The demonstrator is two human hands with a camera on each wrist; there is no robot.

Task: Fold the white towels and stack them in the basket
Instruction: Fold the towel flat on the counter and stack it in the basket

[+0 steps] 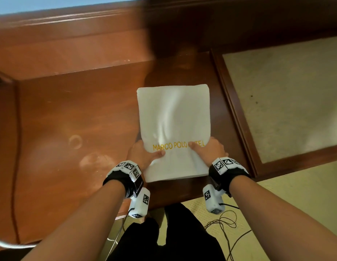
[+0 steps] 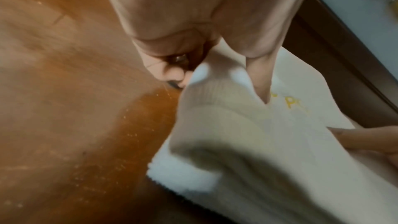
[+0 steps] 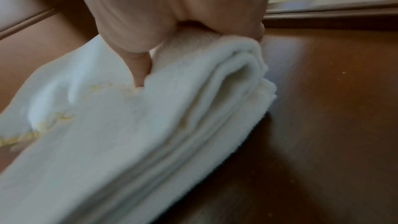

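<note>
Both grips, left hand (image 1: 143,154) and right hand (image 1: 211,151), are pinched on the towel's (image 1: 173,117) lower-frame end; its long axis runs up-frame, away from them.

Both forearms are extended forward — the left hand (image 1: 140,154) and right hand (image 1: 211,150) are clamped on a folded towel's (image 1: 173,117) side edges, thumbs on top, fingers curled beneath.
</note>
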